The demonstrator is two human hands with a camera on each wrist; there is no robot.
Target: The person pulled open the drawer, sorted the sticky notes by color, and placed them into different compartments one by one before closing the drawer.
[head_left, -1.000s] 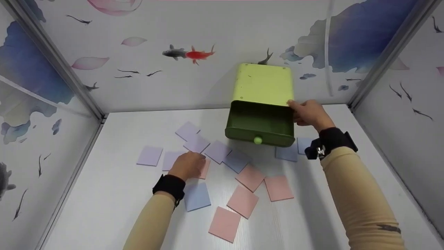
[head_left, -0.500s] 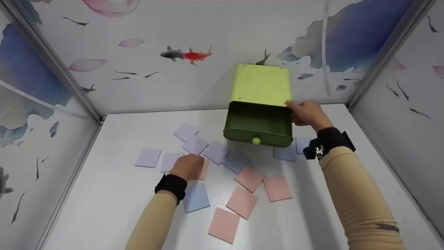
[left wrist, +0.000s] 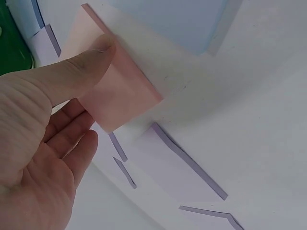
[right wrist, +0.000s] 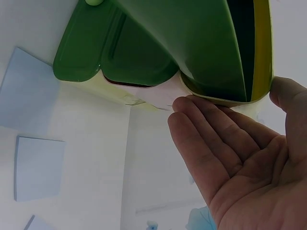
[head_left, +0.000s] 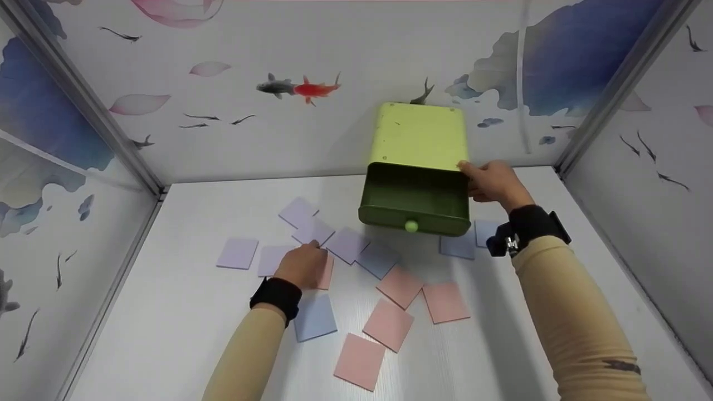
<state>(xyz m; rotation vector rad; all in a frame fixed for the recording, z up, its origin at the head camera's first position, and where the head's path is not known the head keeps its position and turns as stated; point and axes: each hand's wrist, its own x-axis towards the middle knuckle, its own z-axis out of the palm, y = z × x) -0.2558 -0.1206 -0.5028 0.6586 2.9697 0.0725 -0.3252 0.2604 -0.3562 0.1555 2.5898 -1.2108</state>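
My left hand (head_left: 301, 266) pinches a pink square card (left wrist: 120, 91); in the left wrist view the thumb lies over its upper face, with fingers behind it. Much of this card is hidden under the hand in the head view. A small green cabinet (head_left: 420, 136) stands against the back wall, its top drawer (head_left: 413, 203) pulled out, with nothing visible inside. The right hand (head_left: 493, 181) rests at the cabinet's upper right front corner. Its thumb touches the top edge and its nearly straight fingers (right wrist: 201, 153) lie along the side.
Several purple cards (head_left: 238, 253) lie left and centre on the white table (head_left: 184, 323). More pink cards (head_left: 360, 361) are spread toward the front. Blue cards (head_left: 316, 318) lie near the left wrist, mid-table and below the right hand. Printed walls enclose the back and sides.
The left hand stays at the pink card, its fingers shifting slightly. The cabinet, the drawer and the right hand keep their places; the head view drifts a little.
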